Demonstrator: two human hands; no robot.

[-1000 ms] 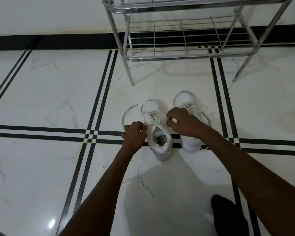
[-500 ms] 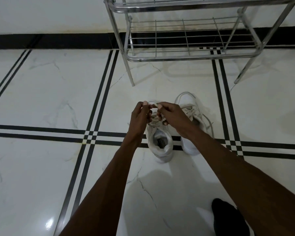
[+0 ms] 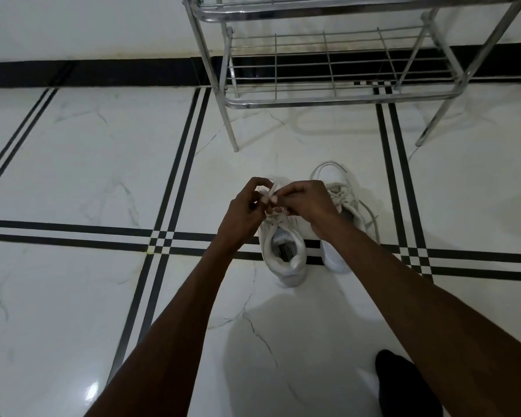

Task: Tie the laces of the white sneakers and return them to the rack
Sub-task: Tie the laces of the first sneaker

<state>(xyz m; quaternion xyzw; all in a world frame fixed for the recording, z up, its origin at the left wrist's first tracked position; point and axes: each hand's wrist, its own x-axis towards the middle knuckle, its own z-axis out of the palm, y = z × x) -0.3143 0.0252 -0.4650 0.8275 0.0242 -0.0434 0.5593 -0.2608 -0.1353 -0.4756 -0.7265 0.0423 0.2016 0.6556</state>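
Two white sneakers stand side by side on the marble floor, toes toward the rack. The left sneaker (image 3: pixel 285 254) shows its open collar and a dark label inside. My left hand (image 3: pixel 243 212) and my right hand (image 3: pixel 306 203) meet just above its tongue, each pinching a part of its white lace (image 3: pixel 269 192). The fingertips almost touch. The right sneaker (image 3: pixel 342 206) sits partly behind my right wrist, its laces loose and trailing over the side. The chrome shoe rack (image 3: pixel 337 96) stands beyond the shoes, its lower wire shelf bare.
The floor is white marble tile with black double stripes (image 3: pixel 163 239) crossing it. A black skirting band (image 3: pixel 103 73) runs along the wall. A dark foot or sock (image 3: pixel 403 383) shows at the bottom right. The rack's front legs (image 3: pixel 233 136) stand just past the shoes.
My hands came together from either side of the left sneaker and rose above its tongue, drawing the lace ends up with them. The long lace loop on the floor at left is gone.
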